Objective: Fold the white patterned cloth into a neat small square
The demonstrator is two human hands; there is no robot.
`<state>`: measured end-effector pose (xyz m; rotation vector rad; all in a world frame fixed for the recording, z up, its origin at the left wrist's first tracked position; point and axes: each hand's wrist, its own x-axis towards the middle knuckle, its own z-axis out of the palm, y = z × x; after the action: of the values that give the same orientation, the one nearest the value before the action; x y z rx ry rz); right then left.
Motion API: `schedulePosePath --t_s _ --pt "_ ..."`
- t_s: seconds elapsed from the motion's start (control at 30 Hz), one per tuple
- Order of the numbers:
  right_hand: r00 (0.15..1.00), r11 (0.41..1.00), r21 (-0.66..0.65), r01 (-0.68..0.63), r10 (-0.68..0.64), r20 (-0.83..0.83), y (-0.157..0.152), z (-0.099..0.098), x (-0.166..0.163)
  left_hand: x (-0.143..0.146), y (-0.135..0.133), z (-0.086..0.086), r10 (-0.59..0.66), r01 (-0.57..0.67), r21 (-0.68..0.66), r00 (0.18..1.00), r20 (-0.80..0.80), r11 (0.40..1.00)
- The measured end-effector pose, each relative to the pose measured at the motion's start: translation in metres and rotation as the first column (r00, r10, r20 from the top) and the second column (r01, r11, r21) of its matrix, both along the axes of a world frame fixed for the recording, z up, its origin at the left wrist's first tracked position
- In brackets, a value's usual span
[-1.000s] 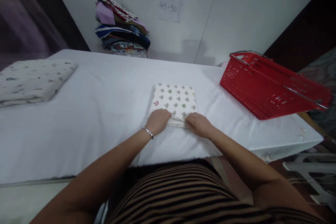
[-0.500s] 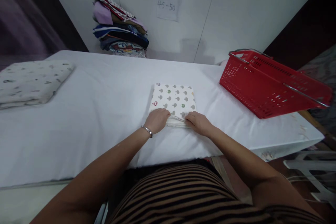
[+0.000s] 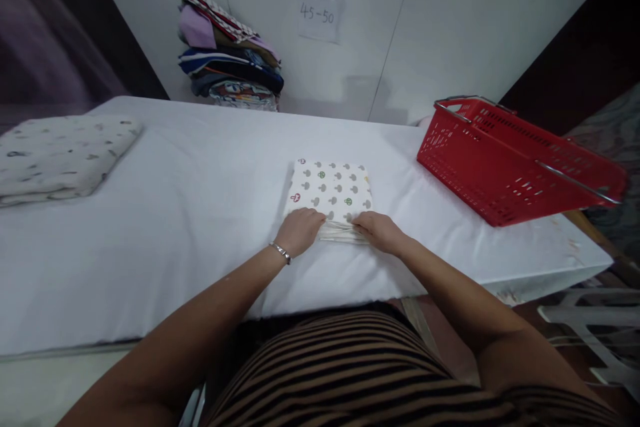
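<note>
A small folded white cloth [image 3: 333, 188] printed with grey, green and red mushrooms lies on the white padded table [image 3: 200, 213] in front of me. My left hand [image 3: 299, 230], with a bracelet at the wrist, is closed over the cloth's near left edge. My right hand [image 3: 379, 231] is closed over the near right edge. Between the two hands the stacked layers of the folded edge show. The fingertips of both hands are tucked into the cloth.
A red plastic basket [image 3: 510, 163] sits tilted at the table's right end. A folded patterned blanket [image 3: 55, 153] lies at the far left. A pile of folded clothes [image 3: 227, 53] leans on the wall under paper notes [image 3: 320, 13]. A white plastic chair [image 3: 595, 333] stands at lower right.
Both hands stay on the cloth's near edge; they have shifted only slightly. The view has moved a little.
</note>
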<state>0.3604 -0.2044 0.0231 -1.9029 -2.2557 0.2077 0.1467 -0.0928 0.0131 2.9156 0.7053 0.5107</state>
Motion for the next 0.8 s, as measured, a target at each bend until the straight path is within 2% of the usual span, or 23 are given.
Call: schedulePosePath --t_s 0.1,0.2,0.37,0.5,0.67,0.8 --pt "0.999 1.0 0.03 0.007 -0.006 -0.044 0.0 -0.002 0.002 -0.003 -0.001 -0.004 -0.021 0.02 0.039 1.0 0.016 0.999" --pt "0.998 1.0 0.029 -0.003 0.004 -0.059 -0.003 0.003 -0.001 -0.001 -0.002 -0.002 0.01 -0.01 0.043 1.0 -0.004 0.999" --pt "0.997 0.998 -0.007 0.066 -0.065 0.046 -0.003 0.012 -0.016 0.005 -0.002 0.005 0.112 -0.117 -0.067 0.991 -0.074 0.991" --pt "0.984 0.994 0.025 0.11 -0.112 0.137 0.0 0.011 -0.026 0.006 -0.002 0.009 0.145 -0.159 -0.129 0.983 -0.109 0.979" --pt "0.978 0.998 0.025 0.062 -0.066 0.196 0.001 0.011 -0.027 0.004 -0.001 0.007 0.126 -0.138 -0.152 0.988 -0.088 0.979" --pt "0.968 1.0 0.012 0.02 -0.023 0.249 0.0 0.011 -0.024 -0.001 0.0 0.0 0.047 -0.049 -0.134 0.999 -0.02 0.99"
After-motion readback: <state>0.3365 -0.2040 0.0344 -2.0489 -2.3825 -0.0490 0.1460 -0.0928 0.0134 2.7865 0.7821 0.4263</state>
